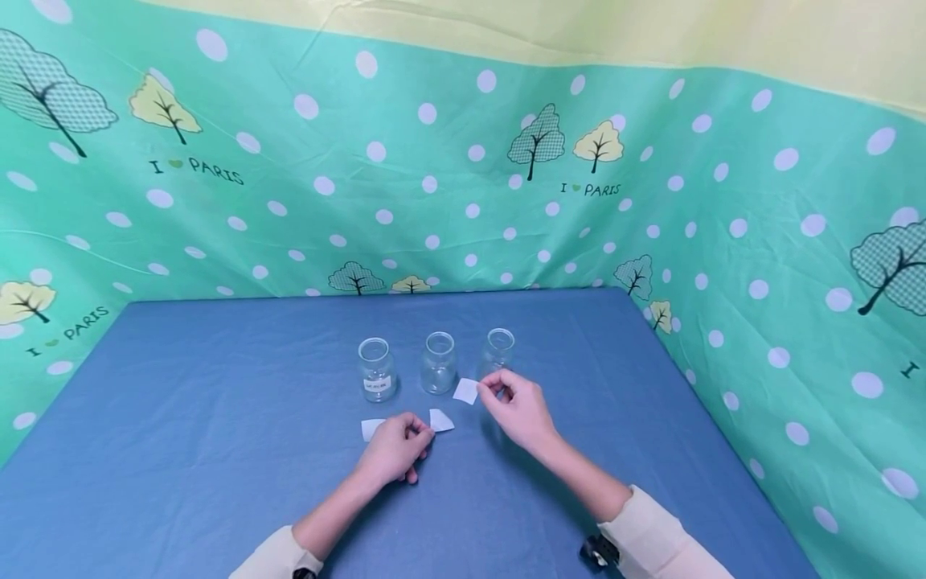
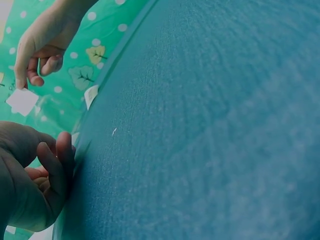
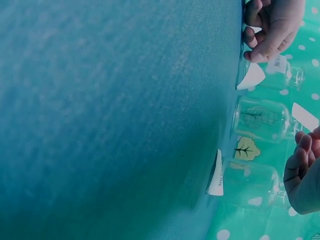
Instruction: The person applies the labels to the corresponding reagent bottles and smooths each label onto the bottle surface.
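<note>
White paper piece [image 1: 466, 392], just below the frame's centre, is pinched in the curled right hand [image 1: 521, 408], another slip [image 1: 441, 420] in the curled left hand [image 1: 394, 447], and is best held by its edge.

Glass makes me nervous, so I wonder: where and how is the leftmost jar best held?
Grip the leftmost jar round its upper body, above the label, probably from the left: it stands upright, and the middle jar neighbours it on the right.
</note>
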`<state>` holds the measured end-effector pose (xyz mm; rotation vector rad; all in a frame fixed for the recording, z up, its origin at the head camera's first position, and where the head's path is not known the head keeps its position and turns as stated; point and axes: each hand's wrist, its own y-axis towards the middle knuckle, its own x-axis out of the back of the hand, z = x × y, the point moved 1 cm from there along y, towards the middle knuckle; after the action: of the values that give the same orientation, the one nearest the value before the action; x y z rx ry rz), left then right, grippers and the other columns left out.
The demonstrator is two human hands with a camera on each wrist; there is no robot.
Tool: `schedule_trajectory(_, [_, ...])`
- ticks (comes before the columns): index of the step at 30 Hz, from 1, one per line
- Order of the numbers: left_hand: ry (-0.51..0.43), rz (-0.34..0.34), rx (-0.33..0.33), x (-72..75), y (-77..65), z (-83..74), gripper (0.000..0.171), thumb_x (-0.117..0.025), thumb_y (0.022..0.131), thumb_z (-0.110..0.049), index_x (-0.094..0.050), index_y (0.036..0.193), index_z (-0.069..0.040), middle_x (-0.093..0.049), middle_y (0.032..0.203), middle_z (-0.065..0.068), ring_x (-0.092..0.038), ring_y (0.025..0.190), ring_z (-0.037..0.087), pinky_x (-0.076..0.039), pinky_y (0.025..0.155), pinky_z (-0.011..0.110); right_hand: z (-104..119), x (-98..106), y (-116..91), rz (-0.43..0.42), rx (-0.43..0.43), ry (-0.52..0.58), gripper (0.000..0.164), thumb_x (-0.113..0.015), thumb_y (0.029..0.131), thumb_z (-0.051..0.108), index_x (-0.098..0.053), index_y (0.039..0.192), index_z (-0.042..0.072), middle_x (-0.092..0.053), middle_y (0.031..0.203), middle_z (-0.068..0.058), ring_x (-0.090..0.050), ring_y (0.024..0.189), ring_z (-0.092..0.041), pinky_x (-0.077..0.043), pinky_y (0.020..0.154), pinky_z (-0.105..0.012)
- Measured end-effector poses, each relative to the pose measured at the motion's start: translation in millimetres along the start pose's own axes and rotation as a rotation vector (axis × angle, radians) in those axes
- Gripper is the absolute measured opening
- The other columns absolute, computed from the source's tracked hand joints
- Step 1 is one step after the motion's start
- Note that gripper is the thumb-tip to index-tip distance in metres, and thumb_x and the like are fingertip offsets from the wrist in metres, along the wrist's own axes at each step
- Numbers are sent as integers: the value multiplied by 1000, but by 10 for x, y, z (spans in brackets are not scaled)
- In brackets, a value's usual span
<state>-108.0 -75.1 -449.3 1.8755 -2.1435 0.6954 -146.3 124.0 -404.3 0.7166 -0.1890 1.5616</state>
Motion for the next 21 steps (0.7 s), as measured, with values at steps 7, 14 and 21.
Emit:
schedule_trajectory(7, [1, 14, -8, 2, 6, 16, 15, -58, 89, -20, -58, 85, -6, -59, 61, 2, -51, 33, 7, -44, 36, 26, -3, -19, -1, 3, 0, -1, 6, -67, 84, 15, -68, 81, 11, -60, 67, 2, -48, 56, -11, -39, 51, -17])
schedule_trajectory(14, [1, 7, 7, 26, -1, 15, 17, -59, 89, -22, -58, 82, -7, -58, 61, 1, -51, 33, 7, -44, 36, 27, -9, -30, 2, 2, 12, -12, 4, -67, 83, 14, -69, 81, 12, -60, 67, 2, -47, 55, -8, -39, 51, -17])
schedule_trajectory(21, [7, 6, -8, 41, -13, 15, 18, -59, 89, -23, -59, 81, -7, -58, 60, 1, -51, 33, 7, -44, 35, 28, -30, -43, 1, 8, 11, -32, 6, -67, 84, 16, -69, 82, 11, -60, 67, 4, -47, 55, -6, -40, 52, -18])
